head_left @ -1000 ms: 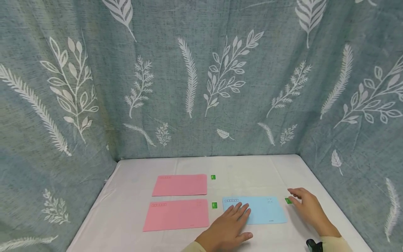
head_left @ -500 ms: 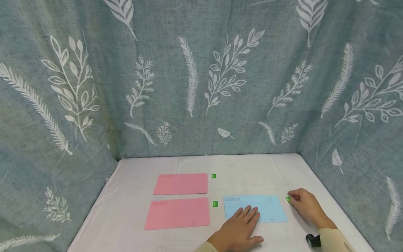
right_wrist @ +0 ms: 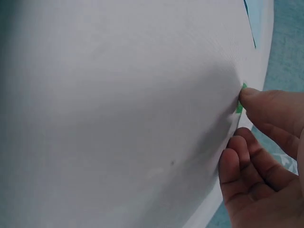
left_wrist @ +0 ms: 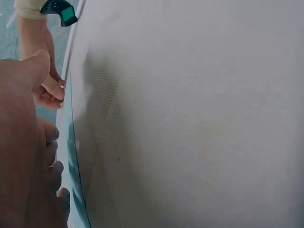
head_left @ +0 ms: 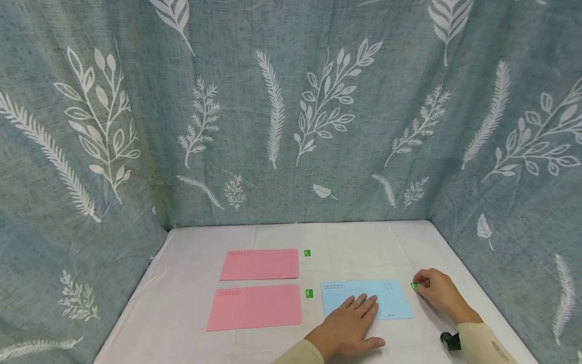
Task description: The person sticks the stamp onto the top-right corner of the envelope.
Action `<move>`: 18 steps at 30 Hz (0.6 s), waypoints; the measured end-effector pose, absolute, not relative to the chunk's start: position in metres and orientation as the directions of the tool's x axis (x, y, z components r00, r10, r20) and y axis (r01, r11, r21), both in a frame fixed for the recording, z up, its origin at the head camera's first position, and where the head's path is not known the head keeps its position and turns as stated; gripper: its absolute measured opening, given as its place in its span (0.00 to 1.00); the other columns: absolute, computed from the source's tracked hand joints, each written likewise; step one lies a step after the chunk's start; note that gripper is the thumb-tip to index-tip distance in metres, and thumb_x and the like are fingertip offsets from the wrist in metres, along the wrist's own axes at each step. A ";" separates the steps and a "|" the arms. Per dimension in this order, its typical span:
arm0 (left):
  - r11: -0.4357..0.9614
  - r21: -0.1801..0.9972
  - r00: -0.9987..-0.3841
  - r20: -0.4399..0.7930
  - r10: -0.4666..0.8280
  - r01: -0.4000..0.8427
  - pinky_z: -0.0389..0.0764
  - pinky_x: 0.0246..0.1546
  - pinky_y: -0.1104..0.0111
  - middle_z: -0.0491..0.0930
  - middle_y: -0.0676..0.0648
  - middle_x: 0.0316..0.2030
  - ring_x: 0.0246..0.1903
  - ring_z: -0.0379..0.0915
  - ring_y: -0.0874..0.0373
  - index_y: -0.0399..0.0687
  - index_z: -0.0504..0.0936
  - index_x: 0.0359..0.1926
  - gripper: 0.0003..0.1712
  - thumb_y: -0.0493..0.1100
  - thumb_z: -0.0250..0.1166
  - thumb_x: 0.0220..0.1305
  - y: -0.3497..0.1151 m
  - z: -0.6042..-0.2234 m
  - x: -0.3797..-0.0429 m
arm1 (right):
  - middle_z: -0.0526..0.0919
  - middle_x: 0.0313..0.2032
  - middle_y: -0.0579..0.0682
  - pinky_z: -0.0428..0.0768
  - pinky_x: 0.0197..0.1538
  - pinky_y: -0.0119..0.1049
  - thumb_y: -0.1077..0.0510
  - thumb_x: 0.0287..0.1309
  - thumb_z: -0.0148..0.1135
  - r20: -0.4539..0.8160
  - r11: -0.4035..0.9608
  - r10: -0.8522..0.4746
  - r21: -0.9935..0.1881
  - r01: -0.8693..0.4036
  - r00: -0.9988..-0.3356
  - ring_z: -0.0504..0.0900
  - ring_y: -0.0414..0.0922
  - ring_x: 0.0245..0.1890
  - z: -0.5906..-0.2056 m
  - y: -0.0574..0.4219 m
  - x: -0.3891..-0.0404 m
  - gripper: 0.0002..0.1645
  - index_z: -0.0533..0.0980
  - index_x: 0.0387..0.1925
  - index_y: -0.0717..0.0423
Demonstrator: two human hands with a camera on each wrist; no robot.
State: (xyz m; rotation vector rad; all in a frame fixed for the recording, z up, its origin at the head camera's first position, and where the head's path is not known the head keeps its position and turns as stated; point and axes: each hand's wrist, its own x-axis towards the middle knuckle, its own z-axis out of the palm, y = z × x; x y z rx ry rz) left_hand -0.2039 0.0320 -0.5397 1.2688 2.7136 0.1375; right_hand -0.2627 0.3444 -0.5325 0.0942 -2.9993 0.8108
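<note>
A light blue envelope (head_left: 397, 303) lies on the white-covered table, with small printed boxes at its top left corner. Flat across its lower middle rests my left hand (head_left: 347, 323), fingers straight and thumb out to the side. My right hand (head_left: 440, 292) is just right of the envelope. Its thumb and curled index finger pinch a small green stamp (head_left: 413, 286). In the right wrist view, part of the stamp (right_wrist: 239, 105) shows beside the thumb, and the other fingers are bent near the cloth.
Two pink envelopes (head_left: 259, 265) lie on the left, one behind the other. Beside each is a green stamp (head_left: 309, 293). A patterned grey-green curtain (head_left: 291, 111) closes off the back and both sides of the table (head_left: 364, 242).
My left hand has slid right along the blue envelope. The right thumb and index finger have closed on the green stamp, which stays near the same spot.
</note>
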 end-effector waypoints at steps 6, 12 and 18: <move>0.648 0.156 -0.640 -0.103 0.761 0.745 0.51 0.81 0.63 0.48 0.56 0.86 0.84 0.44 0.59 0.53 0.56 0.88 0.50 0.78 0.37 0.80 0.036 -0.541 -0.207 | 0.80 0.39 0.54 0.80 0.44 0.50 0.67 0.61 0.73 0.000 0.852 -0.040 -0.522 -0.034 -0.999 0.77 0.51 0.40 -0.530 0.347 -0.268 0.08 0.84 0.42 0.63; 0.656 0.155 -0.646 -0.114 0.755 0.739 0.50 0.81 0.63 0.48 0.57 0.86 0.84 0.43 0.58 0.54 0.56 0.88 0.51 0.79 0.37 0.79 0.037 -0.542 -0.208 | 0.78 0.38 0.53 0.79 0.42 0.48 0.67 0.62 0.73 -0.015 0.844 -0.052 -0.536 -0.036 -0.999 0.76 0.52 0.39 -0.531 0.350 -0.273 0.06 0.83 0.39 0.60; 0.666 0.148 -0.654 -0.126 0.746 0.731 0.49 0.81 0.63 0.49 0.58 0.86 0.84 0.42 0.59 0.55 0.56 0.88 0.52 0.80 0.36 0.78 0.039 -0.546 -0.209 | 0.80 0.40 0.54 0.81 0.44 0.49 0.66 0.62 0.73 -0.022 0.843 -0.048 -0.537 -0.028 -0.999 0.76 0.52 0.40 -0.533 0.351 -0.275 0.07 0.84 0.42 0.60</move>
